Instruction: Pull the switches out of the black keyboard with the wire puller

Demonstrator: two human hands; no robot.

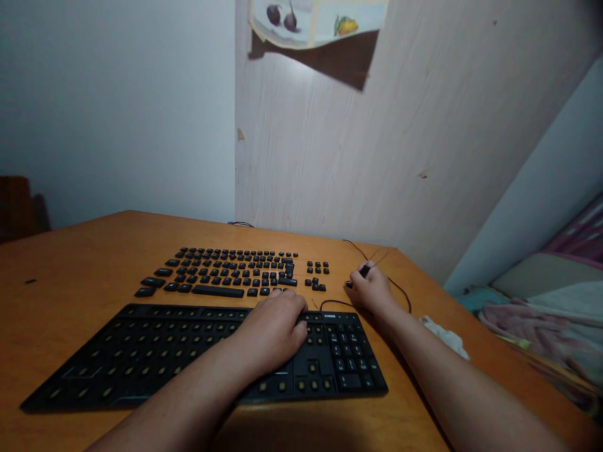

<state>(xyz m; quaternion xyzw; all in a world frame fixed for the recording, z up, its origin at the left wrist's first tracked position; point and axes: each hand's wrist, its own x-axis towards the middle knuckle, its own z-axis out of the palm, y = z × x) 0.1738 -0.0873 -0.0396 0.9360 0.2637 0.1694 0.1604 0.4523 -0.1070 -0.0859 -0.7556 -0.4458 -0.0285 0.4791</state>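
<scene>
Our left hand lay bent over the keyboard; we couldn't tell if it held anything. Our right hand pinched a small dark tool with thin wires. Loose keys sat in rows on the worktop, just past the keyboard, and one bump from our left hand could have mixed them up. Our right hand might have tugged the cord. The white letters were too blurry to read.
</scene>
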